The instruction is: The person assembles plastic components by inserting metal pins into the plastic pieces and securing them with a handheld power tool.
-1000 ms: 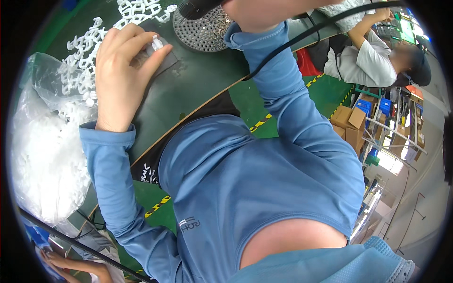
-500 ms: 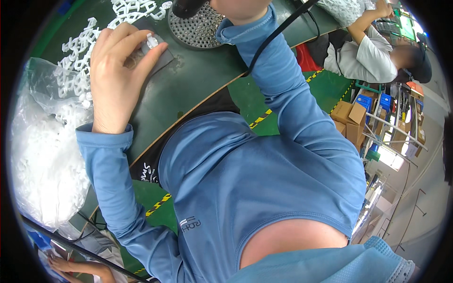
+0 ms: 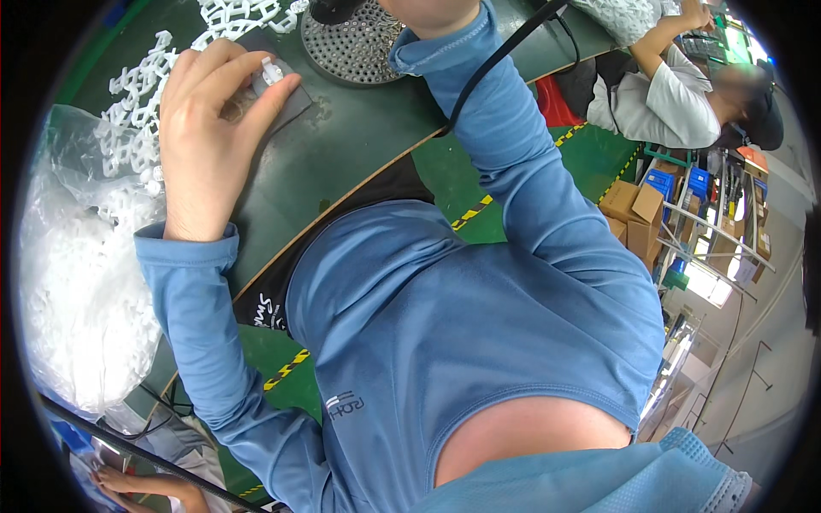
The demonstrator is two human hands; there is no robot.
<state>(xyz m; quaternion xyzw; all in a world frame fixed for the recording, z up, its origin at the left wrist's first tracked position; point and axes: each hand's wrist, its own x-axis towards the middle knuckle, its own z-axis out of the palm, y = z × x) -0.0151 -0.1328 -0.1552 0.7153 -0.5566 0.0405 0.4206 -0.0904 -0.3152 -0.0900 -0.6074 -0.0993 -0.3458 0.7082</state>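
My left hand [image 3: 205,128] is over the table at the upper left, thumb and fingers pinching a small white plastic part [image 3: 271,72]. Beneath those fingertips lies a small dark grey pad [image 3: 296,104]. Only the wrist and the back part of my right hand [image 3: 434,15] show at the top edge; its fingers are out of view. Beside it, a rounded black object [image 3: 335,10], perhaps a tool's end, overlaps the rim of a round grey dish [image 3: 342,53] that has a dotted surface and small shiny metal pieces. Whether my right hand grips that black object is hidden.
Clusters of white plastic parts [image 3: 137,81] lie beyond my left hand. A clear bag [image 3: 85,299] of white pieces bulges at the left. A black cable [image 3: 505,60] crosses my right sleeve. Another person [image 3: 658,98] sits at the upper right; another's arm [image 3: 145,486] shows lower left.
My left hand and the white part have shifted slightly left and up. The dish and black object sit a little further left and higher in view. The pinch is unchanged.
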